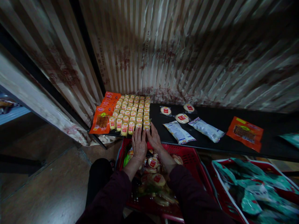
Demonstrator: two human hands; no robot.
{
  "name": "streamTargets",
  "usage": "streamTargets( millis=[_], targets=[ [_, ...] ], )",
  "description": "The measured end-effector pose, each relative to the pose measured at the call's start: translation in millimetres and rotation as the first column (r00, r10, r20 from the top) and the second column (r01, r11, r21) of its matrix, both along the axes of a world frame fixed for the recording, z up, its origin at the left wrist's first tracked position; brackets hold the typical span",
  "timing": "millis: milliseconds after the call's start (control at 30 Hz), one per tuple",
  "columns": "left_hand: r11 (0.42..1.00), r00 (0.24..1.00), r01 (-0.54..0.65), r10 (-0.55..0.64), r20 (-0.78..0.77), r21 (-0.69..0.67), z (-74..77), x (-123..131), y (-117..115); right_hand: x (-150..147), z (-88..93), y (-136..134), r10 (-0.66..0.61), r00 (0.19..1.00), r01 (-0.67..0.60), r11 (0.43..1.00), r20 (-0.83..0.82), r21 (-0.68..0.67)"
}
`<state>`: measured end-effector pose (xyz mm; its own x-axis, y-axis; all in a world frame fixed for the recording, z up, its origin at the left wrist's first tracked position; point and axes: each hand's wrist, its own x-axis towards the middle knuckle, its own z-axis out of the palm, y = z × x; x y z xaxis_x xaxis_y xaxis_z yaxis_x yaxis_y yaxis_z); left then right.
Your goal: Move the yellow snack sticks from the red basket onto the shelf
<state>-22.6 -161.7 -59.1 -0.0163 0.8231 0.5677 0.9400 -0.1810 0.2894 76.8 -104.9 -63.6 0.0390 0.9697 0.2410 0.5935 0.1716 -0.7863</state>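
My left hand (139, 143) lies flat, fingers stretched forward, at the front edge of a block of small yellow packets (132, 112) laid in tidy rows on a black shelf (217, 137). My right hand (153, 137) rests beside it, fingers out and touching the nearest packets at the block's front right corner. Neither hand holds anything. Below my wrists stands a red basket (189, 154) with round packaged cakes (154, 174) and other snacks in it.
Orange snack packs (104, 113) lie left of the yellow rows. Three round cakes (182, 118), two white-blue bags (178, 132) and one orange pack (245, 133) lie further right on the shelf. A second red basket (218, 174) holds green bags (254, 189). A striped wall stands behind.
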Motion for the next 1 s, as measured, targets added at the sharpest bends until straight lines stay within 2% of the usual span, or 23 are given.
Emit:
streamTargets(
  millis=[267, 433, 700, 1000],
  targets=[
    [0.997, 0.997, 0.079, -0.079, 0.024, 0.028, -8.8, -4.6, 4.6, -9.6, -5.9, 1.8, -0.003, 1.000, 0.002, 0.999, 0.024, 0.036],
    [0.994, 0.996, 0.082, -0.084, 0.020, 0.079, -9.5, -5.0, 6.1, -11.8, -8.6, 3.7, -0.013, 0.998, 0.009, 0.998, 0.063, 0.062],
    [0.995, 0.998, 0.067, -0.068, 0.016, 0.073, -8.2, -7.8, 9.2, -17.1, -5.1, 3.0, -0.029, 0.996, 0.024, 0.998, 0.081, 0.061],
    [0.996, 0.998, 0.042, -0.045, 0.043, 0.076, -10.8, -7.4, 5.5, -11.9, -10.8, -8.1, -0.063, 0.994, 0.055, 0.994, 0.084, 0.093]
  ],
)
